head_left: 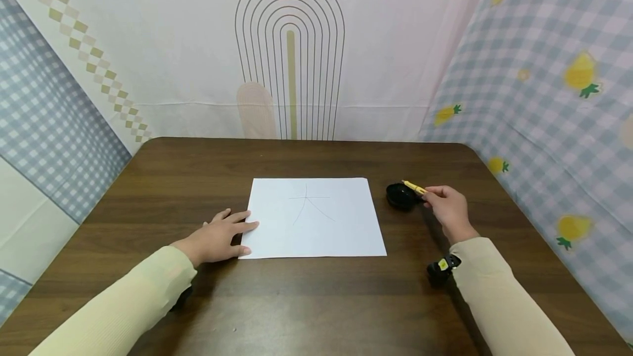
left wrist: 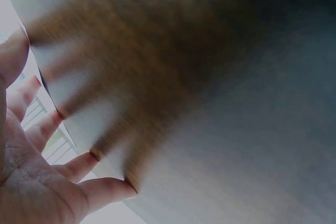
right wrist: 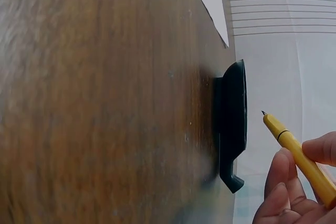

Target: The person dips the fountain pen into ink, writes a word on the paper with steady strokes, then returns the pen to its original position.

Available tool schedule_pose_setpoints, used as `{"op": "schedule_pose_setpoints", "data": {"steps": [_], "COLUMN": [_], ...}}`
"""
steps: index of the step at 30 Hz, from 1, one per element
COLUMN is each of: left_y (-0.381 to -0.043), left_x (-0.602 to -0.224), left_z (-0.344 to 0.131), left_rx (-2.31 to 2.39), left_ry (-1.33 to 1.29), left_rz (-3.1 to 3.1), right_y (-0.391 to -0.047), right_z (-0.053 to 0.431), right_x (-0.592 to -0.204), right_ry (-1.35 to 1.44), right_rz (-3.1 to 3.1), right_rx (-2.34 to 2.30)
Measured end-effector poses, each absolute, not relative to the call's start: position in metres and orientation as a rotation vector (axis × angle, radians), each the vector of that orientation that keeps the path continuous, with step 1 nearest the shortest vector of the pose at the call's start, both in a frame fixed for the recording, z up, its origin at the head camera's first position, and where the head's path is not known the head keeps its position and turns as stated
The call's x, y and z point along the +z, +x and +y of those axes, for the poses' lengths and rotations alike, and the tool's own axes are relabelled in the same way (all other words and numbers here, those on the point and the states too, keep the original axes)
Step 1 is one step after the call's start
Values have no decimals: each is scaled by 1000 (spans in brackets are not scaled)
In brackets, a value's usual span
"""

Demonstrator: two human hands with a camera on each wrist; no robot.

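A white sheet of paper (head_left: 341, 235) lies on the table, bearing thin dark lines: a short cross stroke, an upright one and two slanting legs. My left hand (head_left: 217, 238) rests at its left edge with fingers spread; in the left wrist view the fingertips (left wrist: 79, 163) touch the surface. To the right of the paper, my right hand (head_left: 449, 210) pinches a yellow pen (head_left: 414, 187) between thumb and fingers. A small black dish (head_left: 399, 198) with a short handle stands below the pen. In the right wrist view the bare pen tip is apart from the dish.
The brown wooden table (head_left: 316, 301) has rounded far corners. A white patterned cloth (head_left: 188, 59) hangs behind it, and a blue checked cloth (head_left: 524, 120) with yellow fruit hangs along the right. A black wrist device (head_left: 439, 272) sits under the right sleeve.
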State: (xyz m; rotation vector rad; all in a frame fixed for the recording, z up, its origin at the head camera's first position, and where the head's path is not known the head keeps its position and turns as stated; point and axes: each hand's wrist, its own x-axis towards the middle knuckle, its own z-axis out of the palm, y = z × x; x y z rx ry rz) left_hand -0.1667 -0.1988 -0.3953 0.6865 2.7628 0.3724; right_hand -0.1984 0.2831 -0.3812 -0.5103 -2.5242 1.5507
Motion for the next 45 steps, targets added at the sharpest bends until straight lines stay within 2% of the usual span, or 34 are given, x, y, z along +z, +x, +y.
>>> {"op": "schedule_pose_setpoints", "data": {"steps": [45], "left_y": [-163], "left_x": [-392], "left_z": [-197], "left_rx": [411], "left_ry": [688], "left_rz": [2751], "right_y": [-187], "right_z": [301], "right_x": [-393], "right_ry": [-602], "right_rz": [-2607], "right_rx": [1442]}}
